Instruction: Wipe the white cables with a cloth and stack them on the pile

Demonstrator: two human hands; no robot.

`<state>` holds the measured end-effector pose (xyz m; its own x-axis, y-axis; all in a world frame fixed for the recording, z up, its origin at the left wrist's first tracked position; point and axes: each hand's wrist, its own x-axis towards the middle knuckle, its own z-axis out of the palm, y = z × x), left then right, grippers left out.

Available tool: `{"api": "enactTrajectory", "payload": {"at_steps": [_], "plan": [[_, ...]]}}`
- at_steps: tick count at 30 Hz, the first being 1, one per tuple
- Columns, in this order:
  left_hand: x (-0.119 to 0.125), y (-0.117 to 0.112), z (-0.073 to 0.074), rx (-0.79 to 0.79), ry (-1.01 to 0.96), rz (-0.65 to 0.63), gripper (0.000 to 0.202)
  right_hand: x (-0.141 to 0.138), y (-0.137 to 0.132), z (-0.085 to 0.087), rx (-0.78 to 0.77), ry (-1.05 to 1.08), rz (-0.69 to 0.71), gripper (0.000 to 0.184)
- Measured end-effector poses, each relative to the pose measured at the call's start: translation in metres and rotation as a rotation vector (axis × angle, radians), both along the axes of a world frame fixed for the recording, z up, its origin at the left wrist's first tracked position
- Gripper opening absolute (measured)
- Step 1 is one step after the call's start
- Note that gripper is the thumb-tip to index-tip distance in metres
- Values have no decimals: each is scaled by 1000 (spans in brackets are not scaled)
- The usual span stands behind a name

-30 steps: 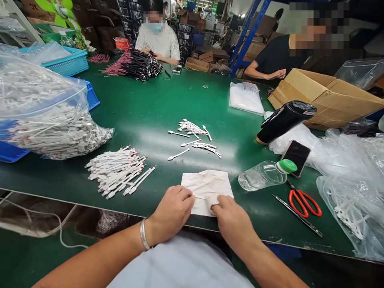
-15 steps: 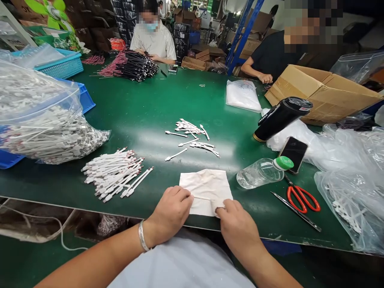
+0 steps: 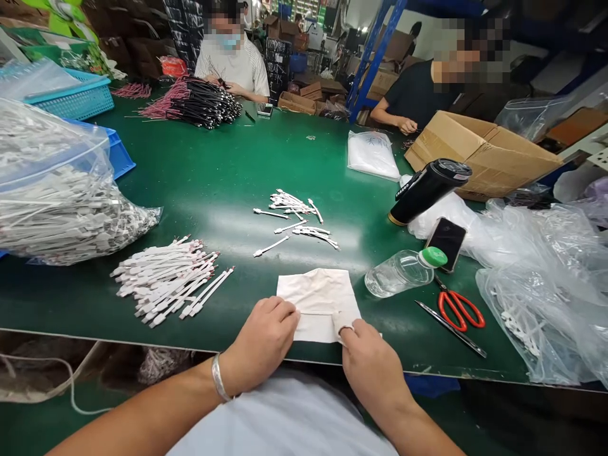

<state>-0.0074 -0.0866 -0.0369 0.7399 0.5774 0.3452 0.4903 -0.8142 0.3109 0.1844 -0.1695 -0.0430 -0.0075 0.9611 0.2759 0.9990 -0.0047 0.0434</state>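
Left hand (image 3: 260,345): curled, fingers closed on the left edge of the white cloth (image 3: 316,304), wrist wearing a silver bangle (image 3: 219,378).
Right hand (image 3: 373,367): narrow pinch on a folded lower corner of the same cloth.
Cloth: flat on the green workbench (image 3: 213,171), at the near edge, at 12 o'clock, under both hands.
Near pile: white cables (image 3: 164,282) in a loose heap at 11 o'clock, just left of the cloth.
Small pile: a few white cables (image 3: 289,215) at 12 o'clock, past the cloth, some lying singly.
Right side: red-handled scissors (image 3: 458,310) at 2 o'clock, beside a long metal tool (image 3: 449,328); a clear water bottle (image 3: 399,273) with a green cap lies on its side near a black phone (image 3: 446,242).
Plastic: a loose clear bag (image 3: 536,304) at 3 o'clock, with white cables inside.
Left side: a full clear bag of cables (image 3: 61,196) at 10 o'clock, on a blue crate (image 3: 118,152).
Far right: a black flask (image 3: 430,192) lying tilted, before an open cardboard box (image 3: 479,155).
Far end: a masked co-worker (image 3: 230,57) behind a bundle of black cables (image 3: 199,104); another co-worker (image 3: 413,95) at 1 o'clock.
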Motion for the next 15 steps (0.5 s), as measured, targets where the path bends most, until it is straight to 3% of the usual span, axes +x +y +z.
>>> {"api": "enactTrajectory", "payload": {"at_steps": [3, 8, 15], "plan": [[0, 0, -2, -10, -5, -6, 18, -10, 4, 1, 3, 15, 12, 24], [0, 1, -4, -7, -23, -5, 18, -32, 18, 0, -64, 18, 185, 18], [0, 1, -1, -6, -38, 5, 18, -7, 11, -1, -2, -83, -22, 20]]}}
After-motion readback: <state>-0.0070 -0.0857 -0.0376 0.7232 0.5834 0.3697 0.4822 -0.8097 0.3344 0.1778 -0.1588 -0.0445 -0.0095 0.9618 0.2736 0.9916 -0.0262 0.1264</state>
